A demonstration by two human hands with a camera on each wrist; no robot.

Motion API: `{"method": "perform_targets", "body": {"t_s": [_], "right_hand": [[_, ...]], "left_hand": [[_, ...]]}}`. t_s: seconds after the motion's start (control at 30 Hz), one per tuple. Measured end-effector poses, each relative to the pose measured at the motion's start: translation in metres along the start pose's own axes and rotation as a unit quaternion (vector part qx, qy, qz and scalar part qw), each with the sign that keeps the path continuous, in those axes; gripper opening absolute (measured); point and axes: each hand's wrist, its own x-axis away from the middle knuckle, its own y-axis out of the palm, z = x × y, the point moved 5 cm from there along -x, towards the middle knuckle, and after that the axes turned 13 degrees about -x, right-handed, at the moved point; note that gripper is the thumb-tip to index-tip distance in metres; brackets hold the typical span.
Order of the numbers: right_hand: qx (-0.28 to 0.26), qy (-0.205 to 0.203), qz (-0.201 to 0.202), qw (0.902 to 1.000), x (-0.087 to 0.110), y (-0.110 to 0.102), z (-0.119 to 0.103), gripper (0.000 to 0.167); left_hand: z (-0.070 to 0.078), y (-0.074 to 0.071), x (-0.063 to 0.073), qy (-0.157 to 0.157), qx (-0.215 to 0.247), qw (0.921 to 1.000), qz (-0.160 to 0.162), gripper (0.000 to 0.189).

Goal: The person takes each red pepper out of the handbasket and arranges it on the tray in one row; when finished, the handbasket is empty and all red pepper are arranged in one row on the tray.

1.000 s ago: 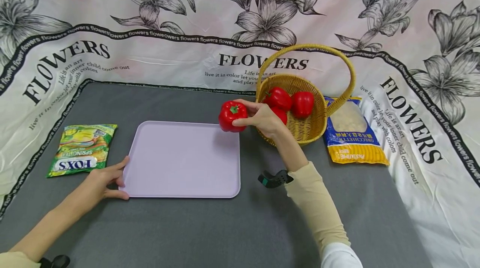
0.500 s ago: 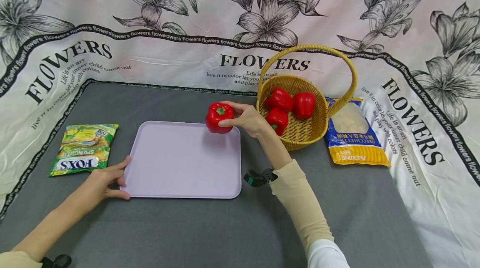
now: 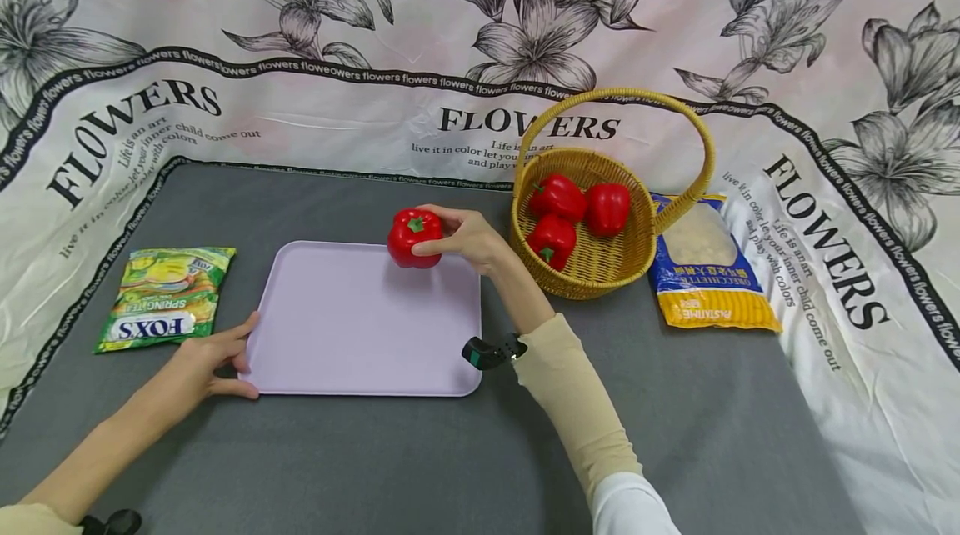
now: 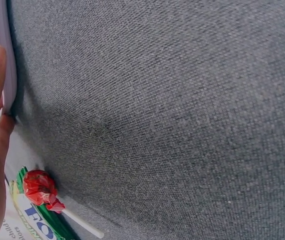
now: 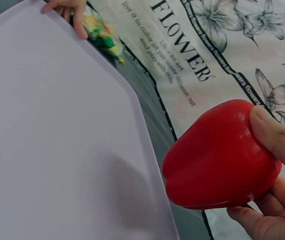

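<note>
The red pepper (image 3: 408,240) sits pinched between the right hand's (image 3: 465,235) thumb and fingers, over the tray (image 3: 360,327) (its shadow falls there). I'd lower it gently while the left hand (image 3: 197,362) grips the near corner; the basket (image 3: 607,262) stands right of the right hand.

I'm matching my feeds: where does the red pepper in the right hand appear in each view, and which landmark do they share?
Head: the red pepper is slightly left of centre, in the right hand.
Left wrist: not in it; the red thing low at left is a wrapped lollipop.
Right wrist: right of centre, mostly in the lower half.
Shared landmark: the lilac tray, only a sliver at upper left in the left wrist view.
</note>
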Motion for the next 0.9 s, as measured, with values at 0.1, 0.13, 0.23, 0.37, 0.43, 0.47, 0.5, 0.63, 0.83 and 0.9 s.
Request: {"method": "perform_targets", "body": {"t_s": [0.1, 0.13, 0.23, 0.37, 0.43, 0.47, 0.5, 0.63, 0.83, 0.9], "right_hand": [[-0.009, 0.007, -0.001, 0.9999, -0.003, 0.004, 0.004, 0.054], [-0.009, 0.008, -0.001, 0.9999, -0.004, 0.005, 0.005, 0.054], [-0.003, 0.009, -0.001, 1.0000, -0.006, 0.010, 0.007, 0.054], [0.012, 0.014, -0.008, 0.9998, -0.009, 0.017, 0.011, 0.056], [0.020, 0.020, -0.011, 0.9995, -0.011, 0.021, 0.014, 0.056], [0.024, 0.023, -0.012, 0.9994, -0.012, 0.023, 0.015, 0.056], [0.027, 0.026, -0.013, 0.9992, -0.012, 0.024, 0.016, 0.057], [0.031, 0.035, -0.015, 0.9988, -0.014, 0.030, 0.019, 0.057], [0.023, 0.028, -0.028, 0.9990, -0.018, 0.041, 0.025, 0.058], [0.023, 0.024, -0.031, 0.9990, -0.020, 0.044, 0.028, 0.058]], "left_hand": [[0.001, 0.000, -0.001, -0.003, 0.000, 1.0000, -0.005, 0.043], [0.001, 0.000, -0.002, -0.004, 0.000, 1.0000, -0.005, 0.043], [0.002, -0.001, -0.002, -0.005, 0.001, 1.0000, -0.006, 0.043], [0.002, -0.001, -0.002, -0.003, -0.003, 1.0000, -0.003, 0.043], [0.002, -0.001, -0.002, -0.002, -0.006, 1.0000, -0.004, 0.043], [0.001, -0.001, -0.002, -0.002, -0.007, 1.0000, -0.004, 0.043], [0.001, -0.001, -0.002, -0.002, -0.005, 1.0000, -0.004, 0.043], [0.001, -0.001, -0.003, 0.000, -0.006, 1.0000, -0.006, 0.042], [0.003, -0.002, -0.003, 0.005, -0.010, 0.9999, -0.004, 0.043], [0.003, -0.002, -0.002, 0.005, -0.011, 0.9999, -0.003, 0.043]]}}
